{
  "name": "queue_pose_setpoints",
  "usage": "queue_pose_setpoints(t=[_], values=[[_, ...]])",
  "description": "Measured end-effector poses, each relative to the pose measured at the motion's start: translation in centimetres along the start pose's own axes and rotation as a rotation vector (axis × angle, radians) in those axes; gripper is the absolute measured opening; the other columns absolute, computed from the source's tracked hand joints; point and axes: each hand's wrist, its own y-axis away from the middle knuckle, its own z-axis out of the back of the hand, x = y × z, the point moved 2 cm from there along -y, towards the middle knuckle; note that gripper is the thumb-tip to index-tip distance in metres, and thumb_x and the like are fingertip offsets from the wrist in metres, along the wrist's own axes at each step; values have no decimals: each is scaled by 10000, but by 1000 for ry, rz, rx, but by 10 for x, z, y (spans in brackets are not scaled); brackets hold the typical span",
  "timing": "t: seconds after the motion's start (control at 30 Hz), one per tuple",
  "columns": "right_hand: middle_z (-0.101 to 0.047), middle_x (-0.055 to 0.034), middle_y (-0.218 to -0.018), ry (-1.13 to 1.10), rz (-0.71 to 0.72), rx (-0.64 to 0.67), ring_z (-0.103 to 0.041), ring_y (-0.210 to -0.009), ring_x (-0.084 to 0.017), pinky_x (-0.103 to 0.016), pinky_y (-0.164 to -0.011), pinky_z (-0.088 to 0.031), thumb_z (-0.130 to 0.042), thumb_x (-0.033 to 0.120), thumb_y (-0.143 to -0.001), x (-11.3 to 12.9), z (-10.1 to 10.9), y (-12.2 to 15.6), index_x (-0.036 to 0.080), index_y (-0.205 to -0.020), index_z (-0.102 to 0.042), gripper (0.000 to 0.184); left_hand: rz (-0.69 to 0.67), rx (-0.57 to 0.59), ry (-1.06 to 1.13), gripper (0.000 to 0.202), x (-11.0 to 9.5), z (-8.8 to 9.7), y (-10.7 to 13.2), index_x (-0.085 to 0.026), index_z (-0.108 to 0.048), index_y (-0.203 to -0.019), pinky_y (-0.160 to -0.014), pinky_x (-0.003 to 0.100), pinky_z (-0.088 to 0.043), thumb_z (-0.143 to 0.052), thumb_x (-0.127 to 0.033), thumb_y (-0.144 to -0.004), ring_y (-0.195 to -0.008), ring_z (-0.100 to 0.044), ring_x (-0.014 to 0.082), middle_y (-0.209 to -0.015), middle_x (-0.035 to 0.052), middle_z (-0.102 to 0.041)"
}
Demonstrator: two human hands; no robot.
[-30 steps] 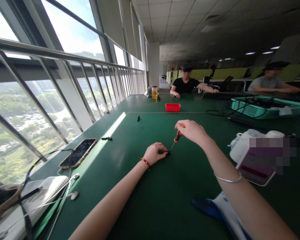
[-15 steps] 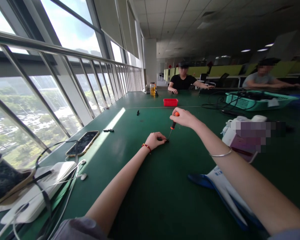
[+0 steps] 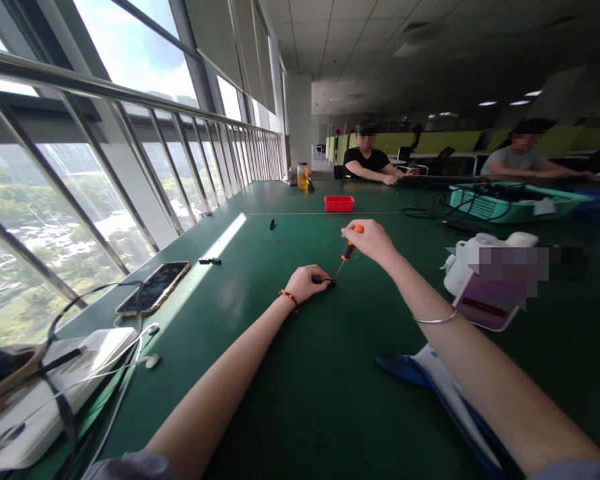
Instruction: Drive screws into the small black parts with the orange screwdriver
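My right hand (image 3: pixel 373 240) is closed round the top of a small screwdriver (image 3: pixel 347 253) with an orange and black handle, held upright and slightly tilted. Its tip rests on a small black part (image 3: pixel 330 283) on the green table (image 3: pixel 290 373). My left hand (image 3: pixel 307 281) is curled with its fingertips pinching that black part and pressing it to the table. A red bead bracelet sits on my left wrist and a silver bangle on my right forearm.
A phone (image 3: pixel 154 287), white earphones (image 3: pixel 149 361) and a white device lie at the left. Small black parts (image 3: pixel 210 261) (image 3: pixel 272 223) and a red tray (image 3: pixel 339 203) lie farther out. A blue-and-white glove (image 3: pixel 443 387) and white items sit right. Two people sit at the far end.
The view shifted a little; both hands stay on the screwdriver and black part. The far person in black drew their arms in.
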Motion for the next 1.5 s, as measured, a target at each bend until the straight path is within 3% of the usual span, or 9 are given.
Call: queue_pose_setpoints(t=[0.3,0.47,0.63,0.73,0.87,1.03,1.17,1.33,1.5], values=[[-583,-24,-641,-46,15,-114,-525,-650,-178,-271,-565,-331,-438,508,-764,-8,-4,6,211,-629,-558,348,-19,5,6,121,-4,1,0,-166,-713,-754,-709,224,-491,-612,-225,-723,-716,-613,125,-792,17,-673],[-579,24,-678,-106,90,-41,-493,-593,-141,-253,-559,-336,-553,357,-671,-6,-2,4,236,-813,-538,187,-11,9,-8,119,-3,1,1,-181,-715,-763,-703,220,-491,-611,-227,-728,-716,-613,124,-797,10,-673],[-542,-1,-587,-9,59,-119,-474,-581,-157,-263,-524,-302,-511,572,-709,-5,0,7,219,-632,-536,362,-11,12,-4,117,-4,2,1,-179,-712,-766,-714,226,-494,-611,-227,-729,-732,-618,130,-798,11,-679],[-568,-3,-621,-10,71,-166,-487,-603,-156,-263,-534,-305,-535,455,-713,-6,1,8,217,-654,-568,247,-12,13,-18,116,-6,2,1,-179,-714,-764,-727,229,-496,-610,-214,-728,-739,-621,132,-800,12,-681],[-578,21,-660,-143,89,-71,-481,-581,-134,-253,-543,-323,-576,368,-670,-8,1,6,223,-790,-577,189,0,17,-21,121,-7,2,2,-186,-718,-777,-729,229,-498,-611,-210,-725,-746,-625,134,-807,10,-688],[-539,-2,-574,-208,47,-10,-480,-576,-143,-271,-556,-343,-520,487,-717,-13,-5,3,193,-611,-578,318,6,12,-18,130,-6,2,2,-181,-720,-785,-706,225,-499,-609,-210,-723,-723,-625,130,-793,12,-691],[-513,36,-601,-314,67,29,-455,-554,-120,-256,-547,-347,-599,339,-633,-16,-8,0,204,-725,-573,165,12,12,-23,134,-6,2,2,-181,-721,-786,-698,225,-499,-608,-218,-725,-721,-626,132,-788,13,-692],[-541,-5,-610,-275,54,4,-486,-596,-146,-279,-574,-355,-508,486,-728,-19,-8,0,190,-627,-568,319,21,15,-25,138,-3,1,2,-181,-721,-794,-703,229,-500,-614,-236,-726,-722,-626,134,-794,14,-694],[-491,47,-610,-302,100,6,-447,-540,-115,-251,-534,-344,-581,299,-637,-16,-7,4,217,-777,-541,167,24,17,-19,140,-3,1,2,-189,-723,-798,-713,222,-502,-616,-248,-730,-728,-630,132,-799,9,-698]])
